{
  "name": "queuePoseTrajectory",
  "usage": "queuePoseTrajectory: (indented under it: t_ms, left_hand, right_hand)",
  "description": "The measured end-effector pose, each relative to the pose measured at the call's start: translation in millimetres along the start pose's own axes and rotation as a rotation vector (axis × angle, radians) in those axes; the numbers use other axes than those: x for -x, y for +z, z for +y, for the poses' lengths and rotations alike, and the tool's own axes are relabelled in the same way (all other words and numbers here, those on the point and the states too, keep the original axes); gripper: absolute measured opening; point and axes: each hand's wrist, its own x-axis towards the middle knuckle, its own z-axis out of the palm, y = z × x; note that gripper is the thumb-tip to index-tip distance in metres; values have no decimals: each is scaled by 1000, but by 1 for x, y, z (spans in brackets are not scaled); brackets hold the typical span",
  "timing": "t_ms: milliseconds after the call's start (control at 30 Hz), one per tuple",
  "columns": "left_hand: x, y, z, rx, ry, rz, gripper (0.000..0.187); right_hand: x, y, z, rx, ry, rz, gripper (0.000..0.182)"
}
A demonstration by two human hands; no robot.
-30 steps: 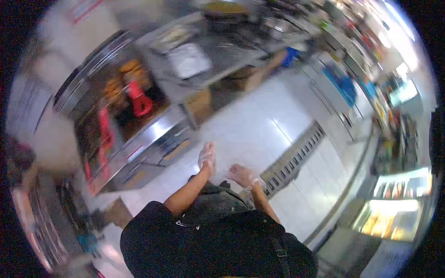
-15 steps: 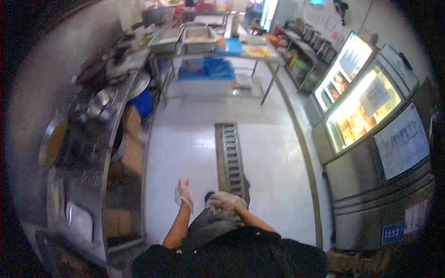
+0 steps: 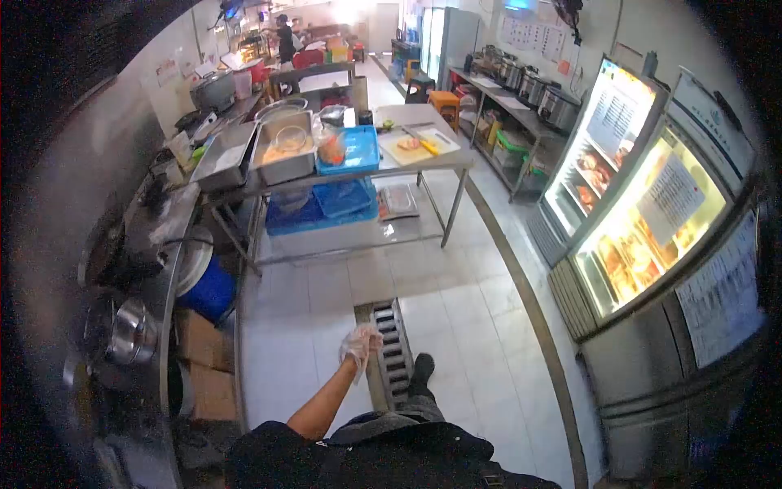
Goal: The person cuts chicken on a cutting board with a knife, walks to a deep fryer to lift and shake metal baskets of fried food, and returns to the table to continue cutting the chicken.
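My left hand wears a clear plastic glove and hangs in front of my body, above the floor drain grate. Its fingers are loosely bent, apart, with nothing held in them. My right hand is out of view. Ahead stands a steel table. A cutting board on it carries food and a knife with a yellow handle. Left of the board are a blue tray with a bag on it and a deep steel pan with a round strainer or bowl inside.
Lit display fridges line the right side. Along the left runs a counter with a steel pot; a blue barrel and cardboard boxes stand beneath. Pots sit on a far right shelf. A person stands in the background.
The steel table is nearer as I have walked forward. My left hand has swung right, over the grate. My right hand has left the view.
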Motion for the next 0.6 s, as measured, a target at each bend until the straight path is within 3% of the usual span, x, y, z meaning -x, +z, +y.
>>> queuePoseTrajectory:
  t_ms: [67,133,200,233,267,300,333,367,400,433,467,500,533,567,600]
  left_hand:
    - [-42,4,-22,30,-74,69,28]
    - [-126,-18,-57,-130,-299,-31,32]
    - [-152,-6,-36,-114,-289,-40,31]
    - [-151,26,-1,-141,-251,67,29]
    - [-149,59,35,-171,-214,174,27]
    - [-170,67,53,-159,-225,187,27]
    - [-187,69,64,-94,-113,162,26]
    - [-206,71,71,-28,5,135,24]
    - [-230,70,73,-16,-2,140,24]
    - [-259,66,72,-15,-32,205,21]
    - [-288,59,71,-22,-69,265,19]
    - [-313,53,71,-33,-87,258,19]
    - [-339,47,74,-15,-96,244,17]
    - [-366,48,78,8,-105,230,16]
    - [-383,51,80,2,-136,223,16]
  right_hand:
    - [-23,12,-55,193,-4,-27,16]
    - [-44,29,-129,386,-56,-62,18]
    - [-75,49,-209,576,-153,-103,20]
    - [-101,63,-251,669,-223,-118,21]
    - [-129,82,-302,765,-317,-130,22]
    - [-170,111,-366,872,-446,-125,23]
    - [-207,141,-425,990,-567,-95,24]
    - [-196,175,-500,1175,-631,54,26]
    - [-174,210,-579,1354,-672,218,27]
    - [-217,237,-637,1457,-1164,-30,27]
    - [-127,237,-693,1302,-1488,96,21]
    - [-142,265,-739,1263,-1473,117,23]
    - [-68,272,-770,911,-1569,-9,23]
    - [-81,297,-801,781,-1560,43,23]
    - [-42,308,-820,602,-1305,-139,23]
